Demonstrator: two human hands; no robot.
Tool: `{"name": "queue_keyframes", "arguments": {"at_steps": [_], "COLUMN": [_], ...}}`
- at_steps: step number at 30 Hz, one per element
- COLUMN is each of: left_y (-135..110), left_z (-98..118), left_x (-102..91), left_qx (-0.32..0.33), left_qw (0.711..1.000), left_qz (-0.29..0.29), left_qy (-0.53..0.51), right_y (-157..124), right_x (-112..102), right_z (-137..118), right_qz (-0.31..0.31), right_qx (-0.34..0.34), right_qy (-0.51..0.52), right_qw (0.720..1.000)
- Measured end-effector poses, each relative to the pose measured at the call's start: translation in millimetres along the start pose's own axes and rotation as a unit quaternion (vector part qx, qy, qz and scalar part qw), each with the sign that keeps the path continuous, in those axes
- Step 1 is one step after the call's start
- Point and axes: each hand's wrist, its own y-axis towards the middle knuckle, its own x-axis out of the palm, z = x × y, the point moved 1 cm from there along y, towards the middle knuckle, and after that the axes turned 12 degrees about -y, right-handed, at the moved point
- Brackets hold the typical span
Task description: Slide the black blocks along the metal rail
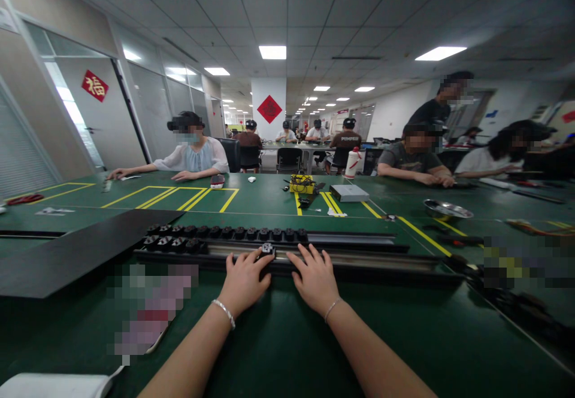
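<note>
A long black track (359, 259) with a metallic inner channel lies across the green table in front of me. A small black module (268, 248) with a light top sits in this track. My left hand (245, 281) rests at the track with its fingers apart, the index finger against the module. To the right of it, my right hand (315, 278) spreads its fingers over the track's near edge and holds nothing. Several similar black modules (178, 243) sit at the left part of the same track. Behind it, a second track (354, 238) carries a row of black modules (240, 233).
A flat dark panel (67, 257) lies at left, near a phone-like pink item (155, 311), partly blurred. Further off are a yellow item with cables (302, 184), a grey box (349, 193), a metal bowl (448, 209) and a white bottle (353, 163). Other people sit around the table.
</note>
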Motion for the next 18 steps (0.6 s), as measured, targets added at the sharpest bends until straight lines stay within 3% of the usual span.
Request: {"name": "queue_keyframes", "arguments": {"at_steps": [18], "left_y": [0.3], "left_z": [0.6], "left_x": [0.4], "left_qx": [-0.008], "left_qw": [1.0], "left_qz": [-0.009], "left_qy": [0.004], "right_y": [-0.3], "right_x": [2.5], "right_z": [1.1], "right_qz": [0.01], "right_qx": [-0.003], "right_qy": [0.0], "right_qw": [1.0]}}
